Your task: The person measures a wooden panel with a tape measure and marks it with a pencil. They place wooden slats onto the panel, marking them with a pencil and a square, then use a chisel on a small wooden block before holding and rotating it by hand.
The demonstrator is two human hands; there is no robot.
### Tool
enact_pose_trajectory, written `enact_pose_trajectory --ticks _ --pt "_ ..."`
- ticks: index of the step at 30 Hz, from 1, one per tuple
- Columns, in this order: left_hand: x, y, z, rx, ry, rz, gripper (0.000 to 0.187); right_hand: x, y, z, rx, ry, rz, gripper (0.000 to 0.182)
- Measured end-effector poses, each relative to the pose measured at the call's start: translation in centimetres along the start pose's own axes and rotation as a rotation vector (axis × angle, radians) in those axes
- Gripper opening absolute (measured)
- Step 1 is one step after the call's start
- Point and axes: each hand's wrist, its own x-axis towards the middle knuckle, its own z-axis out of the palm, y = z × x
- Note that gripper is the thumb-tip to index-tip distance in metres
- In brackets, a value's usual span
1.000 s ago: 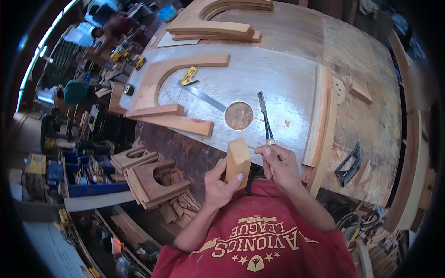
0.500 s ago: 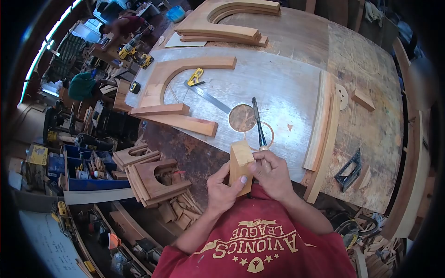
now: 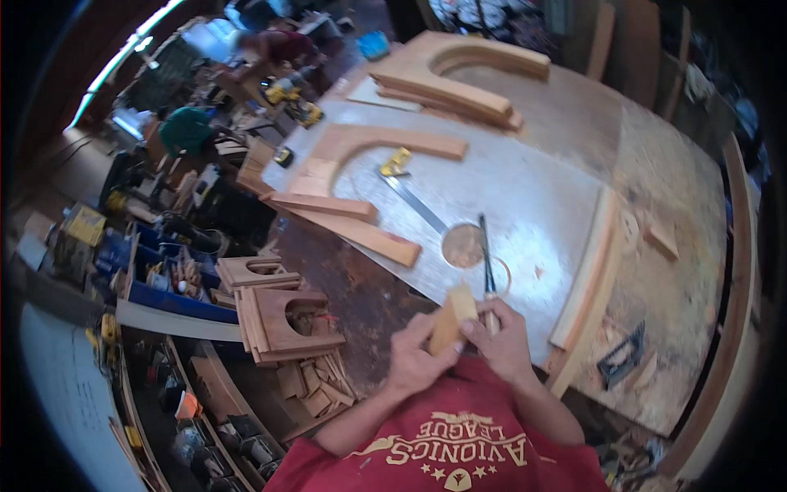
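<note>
A small light wooden block (image 3: 447,326) is held upright in front of the red shirt. My left hand (image 3: 416,354) is wrapped round its left side. In my right hand (image 3: 502,340) is a chisel (image 3: 489,275) by its pale handle, the dark blade pointing away over the table; the thumb rests against the block. Beyond the hands, a round wooden disc or hole (image 3: 464,246) shows in the pale board, with a thin ring beside it. A combination square (image 3: 416,201) with a yellow head lies to the left of the chisel tip.
Curved wooden frames (image 3: 344,146) lie on the worktable (image 3: 537,176), with more stacked (image 3: 467,86) at the far side. Long strips (image 3: 592,275) and a black square tool (image 3: 621,355) are on the right. Cut panels (image 3: 287,324) stand at left. Two people work in the background.
The view has shifted, so the table appears further right and lower. Both hands still hold the block and chisel; the block looks more tilted.
</note>
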Motion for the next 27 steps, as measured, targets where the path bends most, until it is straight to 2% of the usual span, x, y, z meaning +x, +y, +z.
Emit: enact_pose_trajectory --ticks 3,6,9,13,17,24,27 --pt "-0.4 0.1 -0.2 0.031 0.016 0.044 0.051 0.1 -1.0 -0.8 0.234 -0.111 0.383 0.025" --pt "-0.4 -0.1 -0.7 0.062 0.024 0.114 0.055 -0.1 -0.1 -0.9 0.413 -0.121 0.407 0.024" --pt "-1.0 -0.7 -0.7 0.033 0.045 0.128 0.056 -0.1 -0.3 -1.2 0.404 -0.163 0.397 0.025" --pt "-1.9 -0.7 -0.4 -0.001 0.042 0.079 0.057 -0.3 0.0 -1.3 0.327 -0.126 0.397 0.027" --pt "-2.1 -1.4 0.1 0.01 0.079 0.148 0.055 -1.5 -0.5 -1.0 0.335 -0.082 0.371 0.023" --pt "-3.0 -1.7 0.8 -0.015 0.066 0.132 0.054 -2.2 0.9 -1.4 0.329 -0.072 0.37 0.025" --pt "-3.3 -1.8 1.0 -0.017 0.044 0.102 0.054 -2.3 1.2 -2.0 0.236 -0.077 0.386 0.024"
